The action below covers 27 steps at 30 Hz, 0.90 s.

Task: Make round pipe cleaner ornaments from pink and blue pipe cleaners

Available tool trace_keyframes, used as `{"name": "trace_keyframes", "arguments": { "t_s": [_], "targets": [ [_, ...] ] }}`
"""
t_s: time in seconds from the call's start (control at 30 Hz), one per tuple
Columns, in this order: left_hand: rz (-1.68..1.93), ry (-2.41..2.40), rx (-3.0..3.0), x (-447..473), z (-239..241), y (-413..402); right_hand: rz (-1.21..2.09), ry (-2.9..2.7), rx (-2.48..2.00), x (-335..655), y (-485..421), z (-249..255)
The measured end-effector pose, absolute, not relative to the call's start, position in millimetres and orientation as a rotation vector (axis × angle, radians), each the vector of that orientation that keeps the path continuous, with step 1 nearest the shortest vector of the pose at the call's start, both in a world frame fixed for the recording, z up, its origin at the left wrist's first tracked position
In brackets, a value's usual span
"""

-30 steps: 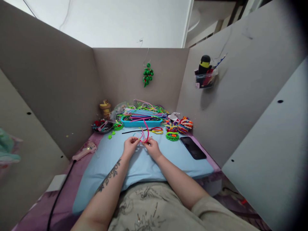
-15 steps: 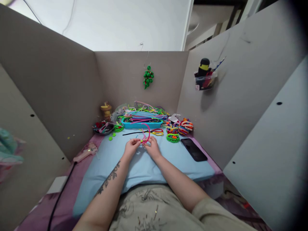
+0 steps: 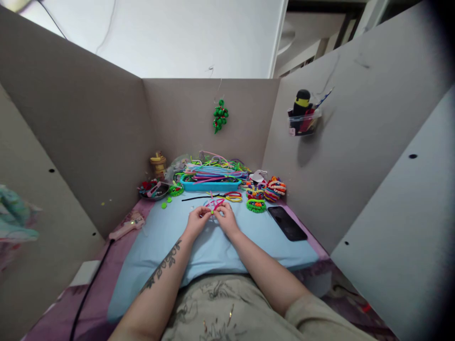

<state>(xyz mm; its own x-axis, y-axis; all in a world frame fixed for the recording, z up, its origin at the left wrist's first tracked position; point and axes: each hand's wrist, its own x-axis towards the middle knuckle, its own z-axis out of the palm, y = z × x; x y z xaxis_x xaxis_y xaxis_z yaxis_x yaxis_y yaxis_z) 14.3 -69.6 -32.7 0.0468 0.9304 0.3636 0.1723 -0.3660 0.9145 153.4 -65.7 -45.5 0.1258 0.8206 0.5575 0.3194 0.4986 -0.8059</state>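
Bright-pink fuzzy strand (image 3: 219,204) dips lower | left hand (image 3: 197,221) pinched on lime-green bit (image 3: 212,212), right hand (image 3: 227,220) on strand | flat black phone (image 3: 287,223), table's right edge

A turquoise tray (image 3: 213,187) holds blue, pink and purple stems (image 3: 216,172). In front of the tray: a hot-pink strip (image 3: 219,203), red-and-yellow scissors (image 3: 231,193), light-blue cloth (image 3: 154,241). Right of it, a multicoloured banded bundle (image 3: 275,189) and black phone (image 3: 287,223). Left, a pale-pink glue gun (image 3: 126,228). Above it, a green ornament (image 3: 221,116) flecked red.
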Motion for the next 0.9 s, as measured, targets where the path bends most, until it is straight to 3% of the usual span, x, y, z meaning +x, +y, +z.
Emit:
{"name": "trace_keyframes", "arguments": {
  "t_s": [0.27, 0.5, 0.9],
  "targets": [
    [1.457, 1.056, 1.460, 13, -35, -67, 0.442, -1.420, -1.069, 156, -71, -42],
    [1.437, 1.205, 1.650, 14, -38, -69, 0.400, -1.483, -1.103, 154, -67, -48],
    [1.544, 1.297, 1.882, 17, -31, -80, 0.583, -1.316, -1.124, 160, -53, -58]
  ]
}}
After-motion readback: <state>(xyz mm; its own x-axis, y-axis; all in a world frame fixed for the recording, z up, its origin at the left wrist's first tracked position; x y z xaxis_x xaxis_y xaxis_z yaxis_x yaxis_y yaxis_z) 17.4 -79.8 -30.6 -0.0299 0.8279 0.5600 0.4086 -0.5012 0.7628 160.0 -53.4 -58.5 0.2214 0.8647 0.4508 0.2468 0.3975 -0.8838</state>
